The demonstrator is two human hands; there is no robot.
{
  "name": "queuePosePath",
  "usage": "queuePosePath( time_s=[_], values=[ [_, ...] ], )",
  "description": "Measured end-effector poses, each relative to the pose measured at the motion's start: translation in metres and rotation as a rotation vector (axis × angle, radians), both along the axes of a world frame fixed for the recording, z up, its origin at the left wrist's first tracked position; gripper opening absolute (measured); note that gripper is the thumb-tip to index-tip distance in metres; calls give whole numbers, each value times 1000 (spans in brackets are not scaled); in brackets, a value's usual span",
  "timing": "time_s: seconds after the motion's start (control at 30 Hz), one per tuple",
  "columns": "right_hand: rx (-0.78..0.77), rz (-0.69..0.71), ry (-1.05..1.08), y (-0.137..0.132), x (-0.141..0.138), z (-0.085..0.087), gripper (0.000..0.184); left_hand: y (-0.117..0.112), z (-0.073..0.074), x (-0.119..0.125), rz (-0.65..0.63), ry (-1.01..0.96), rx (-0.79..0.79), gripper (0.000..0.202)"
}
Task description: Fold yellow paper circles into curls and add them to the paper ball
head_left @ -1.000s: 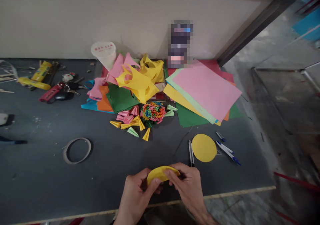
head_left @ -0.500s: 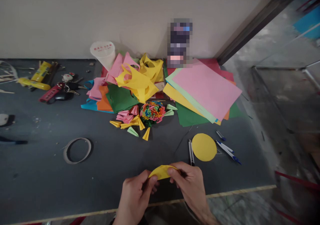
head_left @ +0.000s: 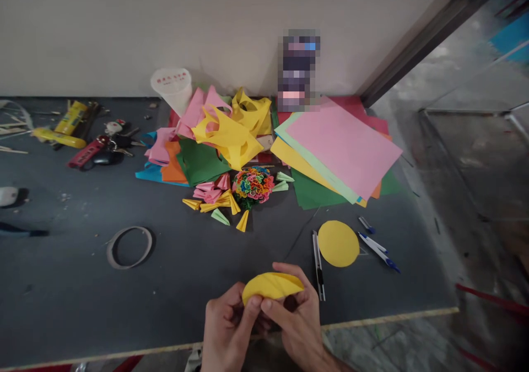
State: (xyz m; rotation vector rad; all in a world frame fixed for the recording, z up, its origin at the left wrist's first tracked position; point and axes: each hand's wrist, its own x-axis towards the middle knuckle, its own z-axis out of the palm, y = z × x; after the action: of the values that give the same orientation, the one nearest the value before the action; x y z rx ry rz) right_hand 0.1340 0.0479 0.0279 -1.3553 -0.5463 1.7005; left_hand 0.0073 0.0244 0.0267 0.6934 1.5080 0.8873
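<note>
Near the table's front edge, a folded yellow paper circle [head_left: 273, 285] is held between both hands, its curved edge facing away from me. My left hand [head_left: 231, 319] pinches its left end with the thumb in front. My right hand [head_left: 295, 317] grips it from the right, thumb pressed at the lower edge close to the left thumb. The fingers behind the paper are partly hidden. A flat yellow paper circle [head_left: 339, 243] lies to the right, beside a utility knife [head_left: 318, 264] and a white-and-blue drawing compass [head_left: 378, 251].
Folded paper pieces [head_left: 212, 195] surround a colourful ball of curled paper [head_left: 253, 187]. Behind are cut paper scraps [head_left: 227, 135], a lidded cup [head_left: 172, 88] and a stack of coloured sheets [head_left: 347, 146]. A tape ring [head_left: 130, 247] and keys [head_left: 122, 143] lie left on the dark table [head_left: 74, 300].
My right hand has shifted left and down along the paper, bringing the thumbs together. More of the folded circle shows, and the utility knife's handle is uncovered.
</note>
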Motion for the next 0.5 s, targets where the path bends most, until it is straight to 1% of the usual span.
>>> queuePosePath(
  time_s=[0.07,0.1,0.13,0.17,0.2,0.23,0.27,0.3,0.33,0.37,0.4,0.43,0.47,0.5],
  values=[
    [-15,-63,7,6,7,-3,60,-2,0,-9,10,-21,-64,47],
    [8,-134,-38,12,15,-3,60,-4,-1,-16,21,-6,-101,46],
    [47,-216,-103,19,24,-3,59,-5,-3,-25,6,-8,-131,47],
    [112,-357,-201,26,34,-2,55,-6,-4,-34,43,21,-151,47],
    [163,-469,-291,31,43,0,48,-7,-5,-43,100,54,-162,47],
    [220,-552,-343,35,49,2,42,-7,-5,-50,142,75,-172,44],
    [246,-592,-364,35,51,5,41,-6,-5,-55,158,73,-171,43],
    [250,-578,-367,33,48,6,47,-5,-3,-56,167,68,-158,43],
    [254,-500,-348,28,41,8,56,-3,0,-54,163,75,-142,44],
    [266,-314,-277,21,31,8,67,-1,3,-49,114,70,-139,46],
    [229,-117,-185,14,19,8,80,1,6,-43,60,56,-131,48],
    [172,-20,-109,8,9,7,81,2,8,-37,6,37,-114,48],
    [98,18,-54,4,1,6,72,2,9,-31,-32,16,-95,48],
    [40,25,-26,3,-2,4,65,1,9,-28,-54,-5,-92,50]
  ],
)
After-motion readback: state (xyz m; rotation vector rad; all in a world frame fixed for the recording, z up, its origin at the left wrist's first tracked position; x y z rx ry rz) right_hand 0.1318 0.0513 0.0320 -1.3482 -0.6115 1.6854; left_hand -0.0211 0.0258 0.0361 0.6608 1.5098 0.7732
